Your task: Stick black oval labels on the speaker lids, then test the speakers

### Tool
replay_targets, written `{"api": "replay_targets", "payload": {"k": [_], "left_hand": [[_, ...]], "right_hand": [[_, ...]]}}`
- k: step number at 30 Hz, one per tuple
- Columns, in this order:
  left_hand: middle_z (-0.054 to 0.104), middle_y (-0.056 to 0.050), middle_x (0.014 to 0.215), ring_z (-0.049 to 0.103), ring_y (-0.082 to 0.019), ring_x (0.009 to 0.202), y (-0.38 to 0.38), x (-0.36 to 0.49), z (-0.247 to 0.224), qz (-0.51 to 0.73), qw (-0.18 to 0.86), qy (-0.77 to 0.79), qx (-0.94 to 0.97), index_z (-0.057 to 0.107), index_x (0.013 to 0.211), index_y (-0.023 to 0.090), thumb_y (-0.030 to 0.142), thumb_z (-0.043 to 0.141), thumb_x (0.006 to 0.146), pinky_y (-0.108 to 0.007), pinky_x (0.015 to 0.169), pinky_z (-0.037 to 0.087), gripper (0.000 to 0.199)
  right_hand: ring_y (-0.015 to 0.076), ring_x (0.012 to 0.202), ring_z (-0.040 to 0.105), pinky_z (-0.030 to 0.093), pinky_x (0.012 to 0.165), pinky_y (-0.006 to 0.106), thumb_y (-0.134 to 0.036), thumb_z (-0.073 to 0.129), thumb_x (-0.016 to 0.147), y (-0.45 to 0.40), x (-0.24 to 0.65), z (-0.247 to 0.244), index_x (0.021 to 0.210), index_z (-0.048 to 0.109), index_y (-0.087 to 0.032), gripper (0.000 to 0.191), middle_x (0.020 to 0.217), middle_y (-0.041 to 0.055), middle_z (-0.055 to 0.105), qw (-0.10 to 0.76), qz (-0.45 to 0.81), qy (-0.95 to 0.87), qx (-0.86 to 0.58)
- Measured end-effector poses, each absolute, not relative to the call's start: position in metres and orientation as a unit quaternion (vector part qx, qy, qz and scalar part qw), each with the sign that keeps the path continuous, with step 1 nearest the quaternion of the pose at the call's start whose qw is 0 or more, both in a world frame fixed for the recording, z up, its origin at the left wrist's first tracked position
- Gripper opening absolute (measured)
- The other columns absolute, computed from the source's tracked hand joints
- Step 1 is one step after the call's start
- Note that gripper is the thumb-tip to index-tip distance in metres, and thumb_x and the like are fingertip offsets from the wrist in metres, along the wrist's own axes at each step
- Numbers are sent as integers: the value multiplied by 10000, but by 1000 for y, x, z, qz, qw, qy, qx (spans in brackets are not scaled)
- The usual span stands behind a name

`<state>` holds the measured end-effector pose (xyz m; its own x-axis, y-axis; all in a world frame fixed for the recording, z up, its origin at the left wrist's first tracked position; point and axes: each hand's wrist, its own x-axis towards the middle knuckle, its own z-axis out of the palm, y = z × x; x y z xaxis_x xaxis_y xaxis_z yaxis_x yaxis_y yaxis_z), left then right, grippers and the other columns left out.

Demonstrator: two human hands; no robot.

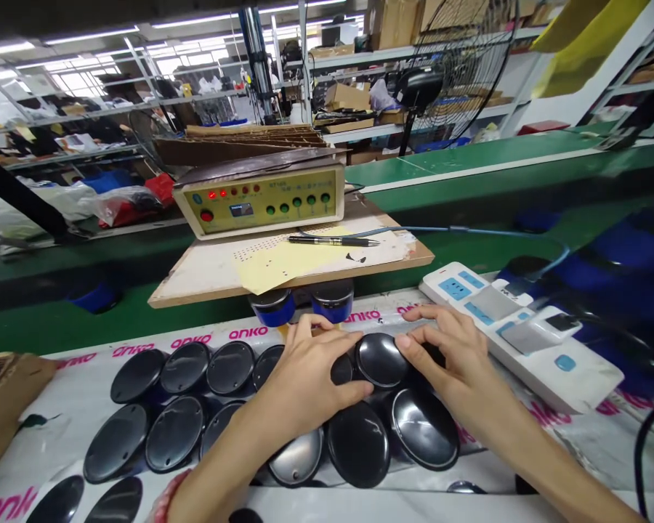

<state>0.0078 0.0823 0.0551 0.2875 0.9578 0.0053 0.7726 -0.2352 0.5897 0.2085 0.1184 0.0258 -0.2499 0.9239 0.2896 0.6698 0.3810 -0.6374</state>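
Several round black lids (176, 434) on dark blue containers stand in rows on a white printed sheet (65, 414). Both hands are around one black lid (381, 359) in the back row. My left hand (316, 363) is at its left side, thumb and fingers apart, reaching over a neighbouring lid. At its right edge is my right hand (447, 349), with thumb and fingertips spread at the rim. Neither hand is closed round anything. Another glossy lid (425, 428) lies in front of my right hand.
Behind the rows, a wooden board (207, 276) carries a control box (261, 200), a pen (332, 240) and yellow paper (272, 272). A white power strip (523, 338) with cables stands at the right. A cardboard box (16, 392) is at the left edge.
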Motion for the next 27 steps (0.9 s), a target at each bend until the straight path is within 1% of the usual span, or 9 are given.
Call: {"api": "replay_targets", "payload": {"k": [7, 10, 15, 21, 27], "left_hand": [[624, 7, 1167, 359, -248, 1088, 83, 7, 51, 192, 242, 566, 765, 582, 1216, 277, 353, 701, 761, -449, 989, 326, 476], [629, 16, 1160, 352, -244, 1098, 83, 6, 50, 192, 243, 566, 764, 575, 1224, 277, 351, 695, 767, -438, 998, 329, 479], [626, 3, 1166, 358, -242, 1100, 83, 6, 48, 199, 235, 566, 764, 573, 1233, 262, 360, 709, 752, -429, 999, 338, 509], [635, 31, 1141, 345, -239, 1099, 84, 8, 50, 194, 242, 568, 763, 579, 1214, 269, 340, 706, 758, -414, 995, 325, 479], [637, 24, 1148, 350, -250, 1105, 82, 7, 50, 191, 243, 573, 759, 577, 1218, 261, 342, 705, 758, -435, 995, 321, 483]], "right_hand": [[263, 1118, 429, 267, 931, 491, -495, 425, 885, 120, 206, 25, 703, 631, -242, 375, 1064, 42, 579, 310, 195, -775, -515], [260, 1122, 424, 272, 933, 482, -483, 428, 886, 121, 206, 21, 694, 623, -239, 367, 1062, 35, 579, 308, 169, -782, -515], [259, 1105, 430, 274, 926, 472, -455, 447, 884, 120, 205, 17, 670, 603, -221, 353, 1046, 47, 576, 323, 133, -786, -510], [252, 1088, 440, 282, 926, 456, -407, 479, 881, 119, 205, 16, 684, 579, -211, 295, 1025, 61, 555, 329, 104, -797, -496], [247, 1072, 450, 292, 930, 444, -380, 488, 881, 118, 205, 15, 694, 561, -203, 267, 1032, 65, 546, 323, 92, -806, -487]]}}
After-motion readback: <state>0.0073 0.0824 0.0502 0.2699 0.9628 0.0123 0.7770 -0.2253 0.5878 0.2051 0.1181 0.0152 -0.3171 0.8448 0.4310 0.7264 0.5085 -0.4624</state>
